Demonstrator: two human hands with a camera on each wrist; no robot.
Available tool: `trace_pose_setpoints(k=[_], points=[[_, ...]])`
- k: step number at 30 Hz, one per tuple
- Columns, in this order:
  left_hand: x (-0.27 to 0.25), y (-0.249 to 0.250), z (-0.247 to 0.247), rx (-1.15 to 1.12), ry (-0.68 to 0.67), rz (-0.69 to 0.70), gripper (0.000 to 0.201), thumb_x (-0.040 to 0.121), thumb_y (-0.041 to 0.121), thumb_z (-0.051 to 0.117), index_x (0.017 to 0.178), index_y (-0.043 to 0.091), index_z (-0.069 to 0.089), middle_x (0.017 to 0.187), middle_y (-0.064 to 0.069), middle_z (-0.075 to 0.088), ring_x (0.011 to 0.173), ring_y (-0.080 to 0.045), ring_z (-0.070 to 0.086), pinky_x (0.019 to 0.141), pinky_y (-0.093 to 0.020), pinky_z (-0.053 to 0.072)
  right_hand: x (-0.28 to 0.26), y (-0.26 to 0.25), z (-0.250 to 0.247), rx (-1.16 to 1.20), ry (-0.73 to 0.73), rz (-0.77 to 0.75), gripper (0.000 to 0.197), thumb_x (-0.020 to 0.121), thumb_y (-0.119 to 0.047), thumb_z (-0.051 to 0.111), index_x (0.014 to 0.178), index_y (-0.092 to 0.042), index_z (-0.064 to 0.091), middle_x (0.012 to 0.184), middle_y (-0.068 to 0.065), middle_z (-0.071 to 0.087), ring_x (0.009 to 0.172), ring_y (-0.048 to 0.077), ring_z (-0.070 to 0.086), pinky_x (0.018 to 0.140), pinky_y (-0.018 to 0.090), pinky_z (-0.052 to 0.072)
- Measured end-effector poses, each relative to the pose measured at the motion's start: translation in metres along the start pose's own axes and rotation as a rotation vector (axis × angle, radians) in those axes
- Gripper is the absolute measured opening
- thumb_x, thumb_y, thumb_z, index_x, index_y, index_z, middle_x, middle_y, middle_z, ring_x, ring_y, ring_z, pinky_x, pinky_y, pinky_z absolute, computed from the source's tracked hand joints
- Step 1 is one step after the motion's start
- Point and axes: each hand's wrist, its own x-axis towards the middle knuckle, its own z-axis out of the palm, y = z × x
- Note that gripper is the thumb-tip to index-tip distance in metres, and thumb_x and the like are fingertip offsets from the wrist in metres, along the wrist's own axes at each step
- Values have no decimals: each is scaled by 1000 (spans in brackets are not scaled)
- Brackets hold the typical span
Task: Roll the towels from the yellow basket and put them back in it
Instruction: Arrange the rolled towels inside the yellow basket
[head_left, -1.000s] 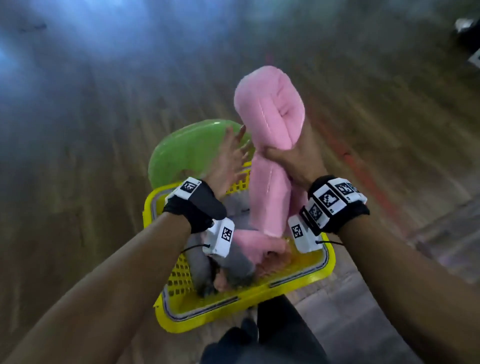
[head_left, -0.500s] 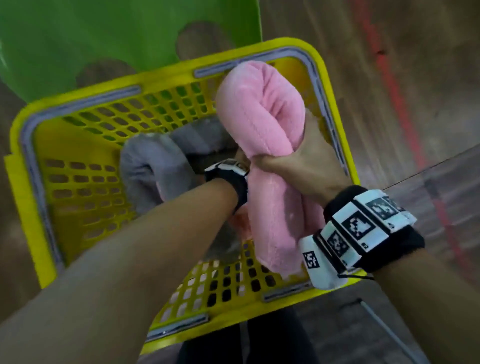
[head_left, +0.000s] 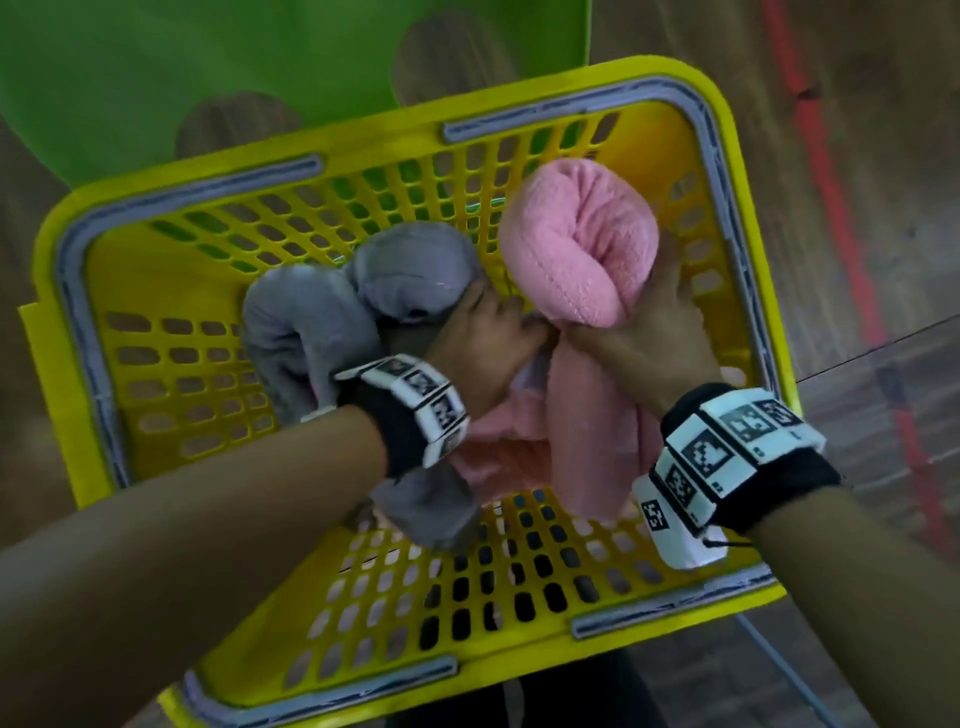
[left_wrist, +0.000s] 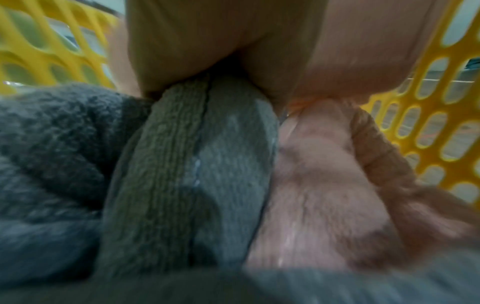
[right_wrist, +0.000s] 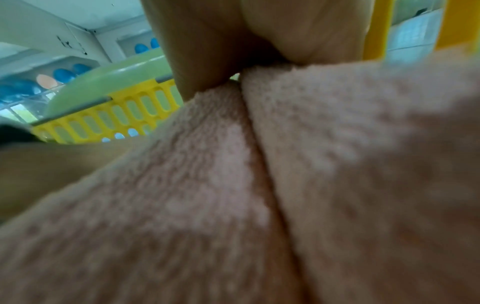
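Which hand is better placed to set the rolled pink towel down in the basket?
Right. The right hand already grips the pink towel inside the yellow basket; the left hand is down among the grey towels.

Green chair (head_left: 156, 78) behind; wooden floor (head_left: 857, 156); red line (head_left: 831, 208)

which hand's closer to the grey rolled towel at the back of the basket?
Left. The left hand is down among the towels, touching the grey rolled towel. The right hand grips the pink rolled towel beside it, apart from the grey one.
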Motion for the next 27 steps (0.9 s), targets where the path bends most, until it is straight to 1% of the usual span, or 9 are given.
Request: trace_pose_setpoints(k=[2,5,7,9,12,15,18,21,27], points=[[-20,-12,13,95,184,45,50,67,13,24,107,14,55,84,-14,53,81,-33,51,83,-45,39,10,1,12,-34,-22,50,120,64,-48,81,153,-19,5,150,19,30,132,39,38,102,47,36],[-28,-16,19,143,243,60,41,68,11,52,108,14,45,85,-14,54,79,-32,51,86,-44,41,27,4,34,-143,-43,84,118,72,-43,78,153,-13,-2,153,22,21,136,41,33,105,47,33],[-18,-6,29,153,219,36,51,69,34,71,108,12,47,87,-14,55,79,-33,54,92,-46,43,35,7,45,-195,-75,94,116,75,-41,76,153,-15,-6,153,23,18,134,45,34,104,50,34],[-4,8,30,136,88,-17,74,70,64,65,120,12,47,106,-15,53,97,-37,54,104,-57,30,42,12,50,-231,-77,89,115,75,-39,76,154,-18,-5,152,23,21,130,47,39,101,49,37],[16,26,36,172,28,-118,65,93,47,46,144,11,26,136,-21,36,127,-49,33,110,-68,3,47,18,51,-222,-64,76,112,75,-36,76,153,-19,-2,151,23,23,130,45,40,101,48,38],[32,43,52,330,63,-217,59,102,32,24,151,6,4,150,-26,20,133,-60,16,103,-70,-4,49,19,50,-198,-28,69,110,73,-43,76,152,-20,3,149,19,27,129,43,41,99,49,39],[45,53,62,380,-34,-309,57,102,31,19,152,6,6,154,-25,17,133,-59,18,102,-72,2,49,18,49,-177,-21,73,107,73,-45,76,151,-20,7,146,17,32,127,41,44,97,47,41],[54,47,69,302,-77,-365,57,97,41,34,146,11,35,141,-16,46,124,-49,44,105,-65,27,49,17,46,-188,-37,65,110,73,-41,77,152,-19,5,146,19,31,127,42,44,97,46,40],[44,26,44,90,-43,-198,48,94,32,47,134,6,39,126,-21,49,111,-38,50,94,-51,38,55,23,31,-130,-82,26,108,68,-36,80,151,-21,12,145,16,39,130,36,42,101,40,37]])
